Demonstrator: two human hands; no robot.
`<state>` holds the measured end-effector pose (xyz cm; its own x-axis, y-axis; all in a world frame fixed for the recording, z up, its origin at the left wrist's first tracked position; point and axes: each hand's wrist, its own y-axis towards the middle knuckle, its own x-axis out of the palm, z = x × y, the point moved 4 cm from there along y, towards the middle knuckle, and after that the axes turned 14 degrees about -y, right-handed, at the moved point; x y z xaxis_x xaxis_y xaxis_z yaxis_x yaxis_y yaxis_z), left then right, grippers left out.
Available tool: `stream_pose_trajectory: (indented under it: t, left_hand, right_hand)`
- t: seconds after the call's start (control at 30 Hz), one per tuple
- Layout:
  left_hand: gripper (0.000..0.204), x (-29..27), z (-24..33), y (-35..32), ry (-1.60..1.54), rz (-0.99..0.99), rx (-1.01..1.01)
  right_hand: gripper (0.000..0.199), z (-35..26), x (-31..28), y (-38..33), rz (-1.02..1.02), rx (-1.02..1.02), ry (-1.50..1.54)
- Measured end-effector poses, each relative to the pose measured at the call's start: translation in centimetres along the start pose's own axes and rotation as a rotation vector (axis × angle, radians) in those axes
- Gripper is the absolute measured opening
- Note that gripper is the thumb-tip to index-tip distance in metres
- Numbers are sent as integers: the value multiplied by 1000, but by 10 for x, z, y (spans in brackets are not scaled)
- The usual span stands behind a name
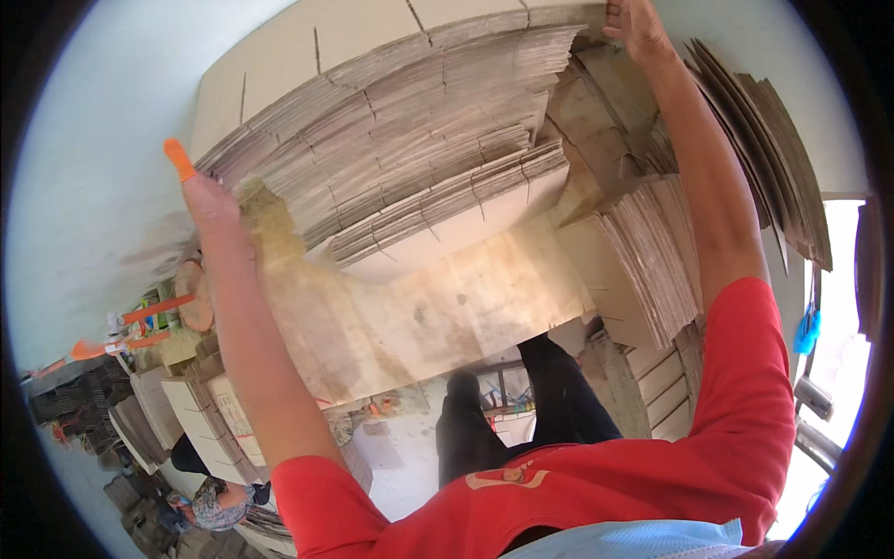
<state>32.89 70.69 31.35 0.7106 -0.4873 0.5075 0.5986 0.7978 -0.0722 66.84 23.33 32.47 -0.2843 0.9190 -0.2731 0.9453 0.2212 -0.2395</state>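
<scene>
A tall stack of flat cardboard sheets (400,102), with slits cut along the edges, lies at the far side of the table. My left hand (212,197) is at the left corner of its top sheet, fingers curled at the edge and partly hidden. An orange finger cover (177,158) sits on the thumb, which sticks out past the corner. My right hand (639,35) reaches to the far right corner of the same top sheet, fingers bent against its edge. A lower cardboard bundle (466,210) stands in front of the stack.
A pale worn wooden table (428,307) lies between my arms. Cardboard bundles (652,252) lean at the right, with more sheets (773,140) against the wall. At lower left another person (219,503) is near boxes (205,419). An orange-handled tool (154,312) hangs at the left.
</scene>
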Motion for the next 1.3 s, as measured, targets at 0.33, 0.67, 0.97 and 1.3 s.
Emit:
stream_pose_trajectory:
  t: [0.33, 0.67, 0.97, 1.3]
  left_hand:
    - [83, -13, -7, 12, 0, -12, -24]
    - [72, -14, -1, -43, -35, -13, 106]
    - [51, -47, -25, -40, -141, 235, 25]
    - [56, -94, 8, -165, 120, 380, 307]
  right_hand:
    - [71, 23, 58, 13, -249, -59, 360]
    - [58, 19, 49, -4, -168, -192, 423]
    - [47, 29, 49, -77, -88, -508, 572]
    - [60, 120, -1, -198, 197, -428, 46]
